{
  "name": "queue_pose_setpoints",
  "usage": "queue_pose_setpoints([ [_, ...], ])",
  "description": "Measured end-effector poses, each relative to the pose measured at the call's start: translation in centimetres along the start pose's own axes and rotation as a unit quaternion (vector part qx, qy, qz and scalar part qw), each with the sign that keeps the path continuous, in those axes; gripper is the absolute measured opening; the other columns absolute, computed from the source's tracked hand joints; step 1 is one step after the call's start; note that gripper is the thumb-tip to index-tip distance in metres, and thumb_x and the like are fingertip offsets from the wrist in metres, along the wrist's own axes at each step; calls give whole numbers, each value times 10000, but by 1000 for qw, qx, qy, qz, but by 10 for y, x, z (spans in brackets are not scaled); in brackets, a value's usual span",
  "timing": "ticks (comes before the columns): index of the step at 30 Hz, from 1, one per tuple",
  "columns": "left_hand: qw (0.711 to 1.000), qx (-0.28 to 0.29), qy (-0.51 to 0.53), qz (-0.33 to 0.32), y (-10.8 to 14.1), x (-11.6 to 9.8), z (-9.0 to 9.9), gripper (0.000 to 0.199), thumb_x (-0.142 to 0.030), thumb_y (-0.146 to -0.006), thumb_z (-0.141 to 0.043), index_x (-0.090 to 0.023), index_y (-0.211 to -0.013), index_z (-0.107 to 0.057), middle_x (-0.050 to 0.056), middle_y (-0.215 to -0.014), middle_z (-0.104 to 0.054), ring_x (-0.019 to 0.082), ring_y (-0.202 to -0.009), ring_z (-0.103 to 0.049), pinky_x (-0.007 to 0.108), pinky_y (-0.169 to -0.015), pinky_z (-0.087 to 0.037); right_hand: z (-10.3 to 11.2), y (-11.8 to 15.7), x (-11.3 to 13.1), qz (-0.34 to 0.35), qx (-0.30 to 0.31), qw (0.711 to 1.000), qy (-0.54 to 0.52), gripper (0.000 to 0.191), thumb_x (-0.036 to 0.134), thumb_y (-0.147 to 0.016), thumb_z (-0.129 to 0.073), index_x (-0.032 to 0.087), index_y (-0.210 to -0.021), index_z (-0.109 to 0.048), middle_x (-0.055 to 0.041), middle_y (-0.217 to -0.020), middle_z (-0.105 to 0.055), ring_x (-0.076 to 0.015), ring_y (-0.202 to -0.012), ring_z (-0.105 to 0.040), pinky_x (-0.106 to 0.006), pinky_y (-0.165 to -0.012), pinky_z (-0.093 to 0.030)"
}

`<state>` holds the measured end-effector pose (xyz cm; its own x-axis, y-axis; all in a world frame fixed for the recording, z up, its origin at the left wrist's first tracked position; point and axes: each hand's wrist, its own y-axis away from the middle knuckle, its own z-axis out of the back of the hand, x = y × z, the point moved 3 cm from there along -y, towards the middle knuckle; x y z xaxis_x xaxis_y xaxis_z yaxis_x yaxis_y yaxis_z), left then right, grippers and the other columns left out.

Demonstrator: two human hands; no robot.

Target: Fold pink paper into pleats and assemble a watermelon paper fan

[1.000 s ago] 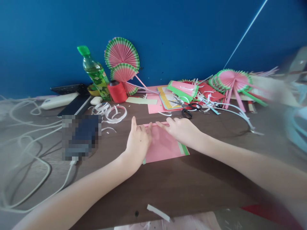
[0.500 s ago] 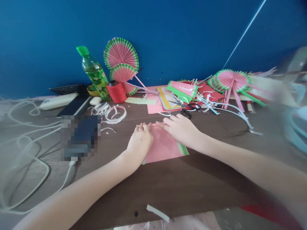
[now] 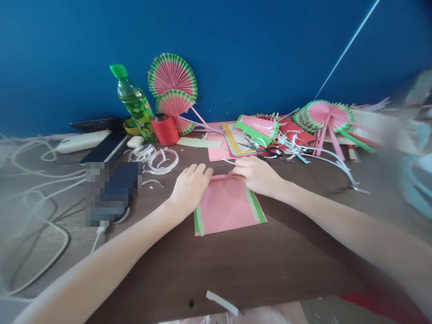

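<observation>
A pink sheet of paper [image 3: 224, 207] with green strips along its left and right sides lies flat on the brown table. A narrow folded band runs along its far edge. At the far left corner, my left hand [image 3: 191, 184] has its fingers curled over that edge, gripping the paper. My right hand [image 3: 258, 175] pinches the same edge at the far right corner. The fingertips of both hands are partly hidden. Just beyond my right hand lie black-handled scissors [image 3: 275, 152].
Pleated paper fans stand behind, one pair [image 3: 173, 74] against the blue wall and a stack [image 3: 326, 114] at right. A red thread spool [image 3: 166, 129], a green-capped bottle [image 3: 135, 103] and tape rolls [image 3: 164, 161] stand left. White cables [image 3: 64, 234] run along the left side.
My left hand has slid outward to the left along the folded edge, uncovering the paper's left green strip. My right hand has moved slightly right, its fingers now more curled.
</observation>
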<state>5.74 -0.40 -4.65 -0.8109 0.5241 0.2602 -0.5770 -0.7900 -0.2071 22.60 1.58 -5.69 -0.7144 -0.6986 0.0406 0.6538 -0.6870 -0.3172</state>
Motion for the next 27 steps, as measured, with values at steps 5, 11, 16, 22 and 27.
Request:
queue_pose_setpoints([
  [5, 983, 48, 175, 38, -3, 9, 1, 166, -94, -802, -394, -153, -860, -538, 63, -884, -584, 203, -864, -553, 324, -754, -439, -2, -3, -14, 0, 11, 974, -226, 140, 205, -812, -578, 135, -883, -677, -51, -826, -602, -133, -753, -558, -247, -682, -418],
  [11, 951, 81, 289, 72, -6, 18, 11, 178, -108, -812, -368, -165, -938, -479, 36, -813, -611, 181, -763, -583, 305, -672, -440, -1, -5, -20, -75, 17, 939, -336, 245, 308, -858, -509, 147, -918, -684, -72, -907, -675, -162, -849, -609, -303, -783, -442],
  [16, 960, 17, 278, 33, -10, 23, 14, 198, -166, -856, -368, -154, -946, -543, 53, -940, -634, 179, -891, -569, 323, -791, -441, 5, -6, -23, -81, -3, 946, -315, 197, 267, -842, -534, 169, -926, -682, -59, -930, -689, -166, -859, -609, -308, -781, -442],
  [22, 976, -135, 169, -16, -10, 25, 31, 259, -177, -892, -356, -148, -929, -611, 60, -861, -646, 180, -835, -546, 323, -766, -429, 35, -4, -13, -28, -172, 980, -100, 217, 270, -885, -476, 166, -850, -663, -62, -837, -659, -165, -798, -560, -306, -732, -428],
  [27, 949, -308, -1, -68, 1, 22, 43, 214, -144, -874, -413, -167, -962, -606, 62, -873, -664, 192, -826, -523, 323, -709, -385, 46, 4, -4, -5, -242, 964, 108, 229, 260, -909, -424, 210, -874, -644, -42, -867, -657, -156, -759, -522, -290, -698, -387],
])
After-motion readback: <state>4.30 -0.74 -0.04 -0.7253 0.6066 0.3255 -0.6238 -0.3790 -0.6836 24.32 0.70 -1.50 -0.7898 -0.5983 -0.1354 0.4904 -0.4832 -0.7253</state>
